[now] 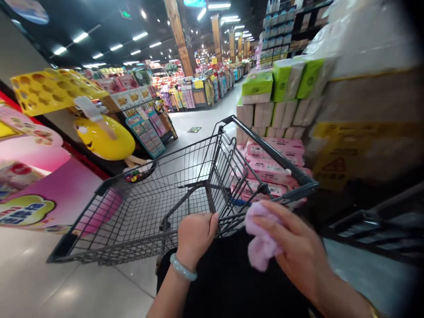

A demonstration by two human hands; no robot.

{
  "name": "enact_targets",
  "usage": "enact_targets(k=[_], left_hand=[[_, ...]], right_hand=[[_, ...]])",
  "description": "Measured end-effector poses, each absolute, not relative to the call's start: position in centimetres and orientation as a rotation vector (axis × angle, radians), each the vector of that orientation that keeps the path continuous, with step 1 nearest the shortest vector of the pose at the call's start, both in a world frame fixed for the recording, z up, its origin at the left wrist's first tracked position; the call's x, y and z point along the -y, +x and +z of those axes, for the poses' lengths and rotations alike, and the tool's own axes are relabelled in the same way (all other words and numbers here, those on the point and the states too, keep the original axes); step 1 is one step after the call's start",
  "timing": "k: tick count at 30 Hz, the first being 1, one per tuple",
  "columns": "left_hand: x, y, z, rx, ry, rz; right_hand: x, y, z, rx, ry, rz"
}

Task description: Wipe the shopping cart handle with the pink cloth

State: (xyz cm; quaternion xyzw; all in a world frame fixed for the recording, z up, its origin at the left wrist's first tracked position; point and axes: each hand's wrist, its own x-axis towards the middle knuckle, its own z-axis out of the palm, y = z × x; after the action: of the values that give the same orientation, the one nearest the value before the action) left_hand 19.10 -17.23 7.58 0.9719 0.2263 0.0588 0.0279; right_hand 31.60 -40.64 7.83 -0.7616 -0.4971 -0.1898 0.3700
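A person's right hand (300,249) pinches a crumpled lilac cloth (261,236) between thumb and fingers, just beside the near handle end of a dark wire shopping cart (132,246) on a store floor (205,115). The left hand (197,234), a pale green bangle (183,267) at its wrist, is balled at the cart's near rim, its grip closed; with the fingertips hidden, whether they wrap the rim cannot be told.

The handle bar (271,151) slants from far to near on the right, close along a stack of pink packs (269,176). At the basket's left end, the mesh overlaps a pink display (71,190); the gap between them is hard to judge. Wider room lies beyond the cart, where pale floor runs between a rack of goods (145,128) on the left and green-topped packs (286,79) on the right, then narrows into a far aisle.

The pink packs carry small dark characters, too fine to read. A green-and-yellow badge (26,210) on the display holds blurred lettering. A yellow sign (341,154) at right bears a warning triangle above a hazy line of characters. A small green sign (126,14) glows overhead at far left.
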Motion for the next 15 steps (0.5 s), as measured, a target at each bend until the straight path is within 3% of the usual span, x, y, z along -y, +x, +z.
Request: enact_targets(k=[4, 8, 15], left_hand=[[17.0, 19.4, 7.4, -0.731, 3.041, 0.187], [16.9, 19.5, 7.3, -0.724, 3.062, 0.198], [17.3, 19.9, 7.4, -0.745, 3.06, 0.213]], right_hand=[[40.7, 32.5, 7.9, 1.148, -2.039, -0.561], [38.5, 31.1, 5.8, 1.358, -2.047, -0.446], [36.3, 29.9, 4.3, 1.246, -1.961, -0.619]])
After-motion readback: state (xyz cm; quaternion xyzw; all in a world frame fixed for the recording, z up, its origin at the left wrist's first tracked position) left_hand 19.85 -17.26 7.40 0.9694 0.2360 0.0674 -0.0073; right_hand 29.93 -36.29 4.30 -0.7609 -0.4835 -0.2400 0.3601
